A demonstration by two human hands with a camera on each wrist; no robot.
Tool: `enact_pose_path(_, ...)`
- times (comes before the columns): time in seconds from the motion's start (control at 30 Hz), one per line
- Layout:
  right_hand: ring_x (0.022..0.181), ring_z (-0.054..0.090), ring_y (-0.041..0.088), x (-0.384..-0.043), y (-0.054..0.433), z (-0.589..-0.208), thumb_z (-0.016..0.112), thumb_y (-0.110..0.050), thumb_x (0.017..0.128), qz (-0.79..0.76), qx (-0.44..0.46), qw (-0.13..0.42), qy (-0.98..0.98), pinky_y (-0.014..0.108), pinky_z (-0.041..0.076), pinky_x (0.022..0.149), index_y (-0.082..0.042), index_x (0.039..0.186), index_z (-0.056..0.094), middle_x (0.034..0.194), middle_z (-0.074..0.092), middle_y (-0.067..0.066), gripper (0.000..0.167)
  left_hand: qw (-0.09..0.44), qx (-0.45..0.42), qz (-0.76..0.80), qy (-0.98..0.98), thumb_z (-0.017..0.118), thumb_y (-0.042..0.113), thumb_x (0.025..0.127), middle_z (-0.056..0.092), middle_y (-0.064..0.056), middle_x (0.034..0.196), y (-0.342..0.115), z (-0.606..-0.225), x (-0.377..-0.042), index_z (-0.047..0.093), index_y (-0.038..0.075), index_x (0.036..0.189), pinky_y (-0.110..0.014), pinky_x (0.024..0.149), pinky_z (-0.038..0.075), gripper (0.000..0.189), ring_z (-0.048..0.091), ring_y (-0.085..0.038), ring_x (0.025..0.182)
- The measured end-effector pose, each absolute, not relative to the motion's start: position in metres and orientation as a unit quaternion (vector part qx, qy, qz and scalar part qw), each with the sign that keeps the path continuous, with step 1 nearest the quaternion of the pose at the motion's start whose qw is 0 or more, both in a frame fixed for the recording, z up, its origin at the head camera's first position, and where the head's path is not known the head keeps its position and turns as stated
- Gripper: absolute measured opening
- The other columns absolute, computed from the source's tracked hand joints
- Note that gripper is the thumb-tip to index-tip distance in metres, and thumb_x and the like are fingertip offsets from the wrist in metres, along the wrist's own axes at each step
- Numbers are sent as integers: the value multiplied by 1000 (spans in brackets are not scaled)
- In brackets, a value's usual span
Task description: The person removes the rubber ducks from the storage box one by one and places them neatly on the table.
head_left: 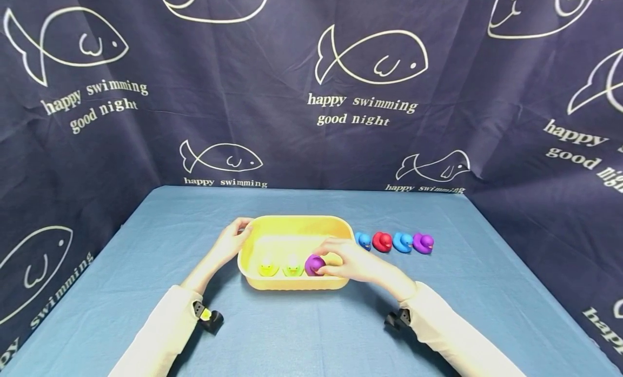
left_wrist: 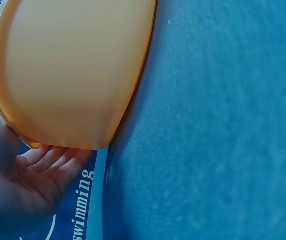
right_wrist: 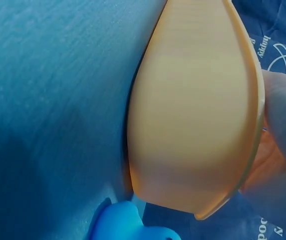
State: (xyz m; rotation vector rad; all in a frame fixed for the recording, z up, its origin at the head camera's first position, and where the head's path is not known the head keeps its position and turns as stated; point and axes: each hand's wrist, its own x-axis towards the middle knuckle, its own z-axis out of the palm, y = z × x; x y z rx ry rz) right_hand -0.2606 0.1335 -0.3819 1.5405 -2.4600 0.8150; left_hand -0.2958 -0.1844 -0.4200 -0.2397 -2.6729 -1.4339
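A shallow yellow tub (head_left: 299, 283) with rounded corners stands on the blue cloth. My left hand (head_left: 233, 240) holds its left end. In the left wrist view the thumb is at the rim and the fingers lie along the outer wall. Over the tub's right rim reaches my right hand (head_left: 351, 259), pinching a purple rubber duck (head_left: 314, 264) at the front right inside. Beside that duck, in a row along the tub's front, sit a yellow-green duck (head_left: 293, 267) and a yellow duck (head_left: 267, 267). The tub's wall hides the purple duck in the right wrist view.
Right of the tub, a row holds a blue duck (head_left: 363, 240) close to the wall, a red duck (head_left: 382, 242), another blue duck (head_left: 402, 242) and a purple duck (head_left: 423, 243). A dark curtain (head_left: 282, 106) with fish drawings hangs behind the table (head_left: 311, 333).
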Motion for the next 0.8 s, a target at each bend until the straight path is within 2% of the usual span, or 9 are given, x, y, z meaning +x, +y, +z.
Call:
enact_pose_path(0.27,92,61,18,-265,132,-387,77,-18,77,269,521,66,-807,30,49,86,-4,102,67,97,67,7,30,52,-86,-473,-876,48,16,97,59,-22,117,-182,-420,-296,53,-1,123,-42,88,49,31,60,-33,104)
enact_pose_path(0.53,93,60,19,-264,127,-387,78,-20,75,252,491,55,-832,31,48,85,-5,101,69,97,68,6,32,51,-79,-468,-879,47,17,98,58,-22,119,-182,-418,-295,53,-1,124,-44,89,48,32,59,-33,105)
enact_pose_path(0.8,87,61,20,-261,125,-387,80,-18,74,234,469,54,-850,28,48,80,-5,101,72,90,67,5,31,54,-80,-470,-878,47,16,98,58,-23,118,-183,-420,-295,53,-2,124,-44,90,47,32,59,-34,106)
